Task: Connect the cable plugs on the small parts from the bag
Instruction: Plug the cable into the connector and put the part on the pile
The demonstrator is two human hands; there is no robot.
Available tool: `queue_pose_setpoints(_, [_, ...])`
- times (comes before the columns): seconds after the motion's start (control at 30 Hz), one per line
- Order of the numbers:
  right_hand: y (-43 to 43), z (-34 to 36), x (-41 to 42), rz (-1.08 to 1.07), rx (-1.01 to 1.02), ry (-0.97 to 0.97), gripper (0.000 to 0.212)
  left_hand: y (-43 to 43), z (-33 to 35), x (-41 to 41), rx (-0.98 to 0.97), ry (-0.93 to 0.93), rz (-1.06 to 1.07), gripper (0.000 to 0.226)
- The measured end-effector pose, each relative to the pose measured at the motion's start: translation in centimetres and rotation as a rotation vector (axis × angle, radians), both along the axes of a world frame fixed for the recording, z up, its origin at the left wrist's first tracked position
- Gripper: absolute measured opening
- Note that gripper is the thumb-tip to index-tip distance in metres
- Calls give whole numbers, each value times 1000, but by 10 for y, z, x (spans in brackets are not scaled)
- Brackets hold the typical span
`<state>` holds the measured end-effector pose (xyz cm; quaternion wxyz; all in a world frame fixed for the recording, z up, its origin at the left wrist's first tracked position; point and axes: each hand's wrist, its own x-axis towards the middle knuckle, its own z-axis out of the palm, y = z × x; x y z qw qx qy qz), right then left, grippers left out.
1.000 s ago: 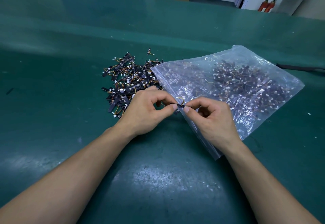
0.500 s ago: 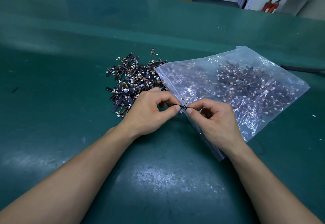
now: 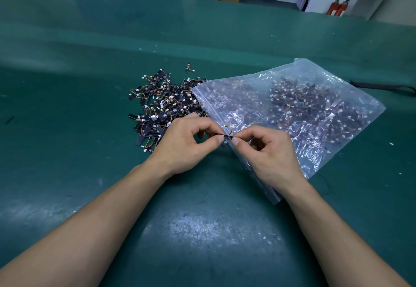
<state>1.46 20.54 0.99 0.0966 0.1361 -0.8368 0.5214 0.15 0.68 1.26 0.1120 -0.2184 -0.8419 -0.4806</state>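
Left hand [image 3: 180,145]: pinching one end of a small black strip part with looped yellow cable [image 3: 227,137].
Right hand [image 3: 270,154]: pinching its other end.
Part: held above the clear plastic bag [image 3: 315,106]'s edge.
Loose black strip parts pile [image 3: 162,104]: left of the bag, on the green table mat [image 3: 67,129].

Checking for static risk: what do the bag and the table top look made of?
Bag: thin clear plastic film, glossy; it crinkles, glints and shows the parts inside. Table top: dark green mat, probably rubber or vinyl; dull sheen, scuffed pale patches.
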Motion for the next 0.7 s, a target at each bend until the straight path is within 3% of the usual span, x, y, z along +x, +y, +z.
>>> queue_pose_setpoints(0.7, [-1, 0, 0, -7, 8, -2, 10, -2, 1, 1, -1, -7, -12, 18])
